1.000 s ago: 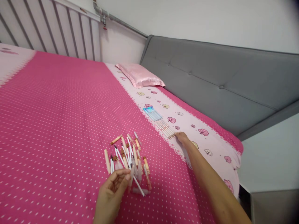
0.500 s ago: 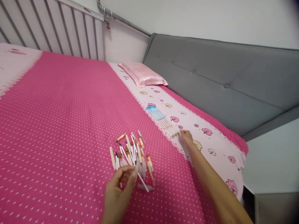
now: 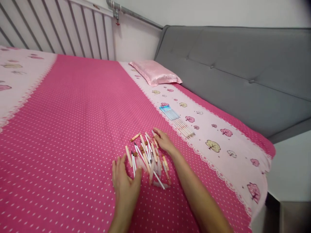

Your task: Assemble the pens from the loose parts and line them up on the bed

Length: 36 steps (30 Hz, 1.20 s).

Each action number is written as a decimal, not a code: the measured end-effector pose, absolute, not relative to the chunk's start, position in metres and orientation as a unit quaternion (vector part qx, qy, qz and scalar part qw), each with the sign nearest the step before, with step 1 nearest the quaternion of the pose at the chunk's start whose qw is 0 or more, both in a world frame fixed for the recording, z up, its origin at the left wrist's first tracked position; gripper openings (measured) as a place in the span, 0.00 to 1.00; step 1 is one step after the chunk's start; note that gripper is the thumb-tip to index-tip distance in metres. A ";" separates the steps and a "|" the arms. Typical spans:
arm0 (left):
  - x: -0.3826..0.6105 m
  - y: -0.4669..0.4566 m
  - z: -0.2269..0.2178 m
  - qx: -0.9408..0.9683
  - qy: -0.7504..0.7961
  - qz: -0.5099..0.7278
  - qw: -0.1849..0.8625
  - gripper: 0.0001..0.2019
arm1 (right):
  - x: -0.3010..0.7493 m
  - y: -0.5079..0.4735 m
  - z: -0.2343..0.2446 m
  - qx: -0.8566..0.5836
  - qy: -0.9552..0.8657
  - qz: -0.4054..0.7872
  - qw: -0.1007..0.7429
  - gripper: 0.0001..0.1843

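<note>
A loose pile of pens and pen parts (image 3: 147,152) lies on the pink dotted bedspread, with slim white dark-tipped sticks, cream barrels and brown-ended pieces crossing one another. My left hand (image 3: 126,179) is beside the pile's near left side, fingers spread and holding nothing. At the far right edge of the pile, my right hand (image 3: 163,139) has its thumb and fingers closed around a pale pen (image 3: 153,132), most of which the hand hides. Farther right, a row of blue pens (image 3: 169,112) lies side by side, continued by a row of whitish, brown-tipped pens (image 3: 183,128).
Both rows lie along the bedspread's (image 3: 80,129) pale tree-printed band. A pink satin pillow (image 3: 155,72) rests at the back by the grey padded headboard (image 3: 218,61). Behind the bed are a white radiator (image 3: 60,27) and a pipe with a red-handled valve (image 3: 117,20).
My right hand has moved left from the end of the whitish row to the pile. My left hand has let go of a translucent piece and spread its fingers. The view has shifted slightly.
</note>
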State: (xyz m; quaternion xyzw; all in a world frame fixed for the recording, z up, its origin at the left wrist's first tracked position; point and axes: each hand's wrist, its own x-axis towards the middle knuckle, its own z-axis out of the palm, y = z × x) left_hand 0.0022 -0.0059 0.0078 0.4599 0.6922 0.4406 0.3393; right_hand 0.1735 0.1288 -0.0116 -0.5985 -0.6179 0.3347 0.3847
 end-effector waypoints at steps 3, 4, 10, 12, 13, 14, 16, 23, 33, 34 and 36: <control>0.002 -0.003 -0.003 0.553 0.692 0.372 0.277 0.31 | 0.157 0.123 -0.011 -0.518 -0.677 0.377 0.363 0.18; 0.002 -0.002 -0.005 0.577 0.681 0.359 0.273 0.30 | 0.154 0.120 -0.010 -0.499 -0.689 0.384 0.359 0.19; 0.004 -0.002 -0.004 0.625 0.629 0.355 0.296 0.28 | 0.165 0.098 -0.003 -0.495 -0.672 0.399 0.379 0.19; 0.007 -0.005 -0.002 0.610 0.620 0.364 0.332 0.28 | 0.173 0.094 -0.004 -0.506 -0.644 0.418 0.393 0.18; 0.008 -0.006 -0.001 0.596 0.623 0.372 0.345 0.27 | 0.178 0.093 -0.005 -0.513 -0.625 0.432 0.399 0.17; 0.009 -0.007 0.000 0.580 0.629 0.378 0.354 0.27 | 0.182 0.093 -0.007 -0.519 -0.603 0.448 0.407 0.16; 0.010 -0.008 0.001 0.551 0.642 0.386 0.367 0.27 | 0.190 0.093 -0.010 -0.529 -0.553 0.483 0.426 0.15; 0.013 -0.009 0.003 0.516 0.666 0.386 0.376 0.25 | 0.205 0.095 -0.013 -0.551 -0.516 0.475 0.453 0.13; 0.014 -0.009 0.005 0.516 0.667 0.387 0.372 0.25 | 0.206 0.094 -0.013 -0.563 -0.532 0.463 0.432 0.12; 0.014 -0.009 0.005 0.516 0.670 0.385 0.370 0.25 | 0.206 0.094 -0.013 -0.562 -0.530 0.465 0.432 0.12; 0.013 -0.009 0.003 0.521 0.672 0.385 0.358 0.24 | 0.206 0.094 -0.013 -0.561 -0.525 0.469 0.435 0.12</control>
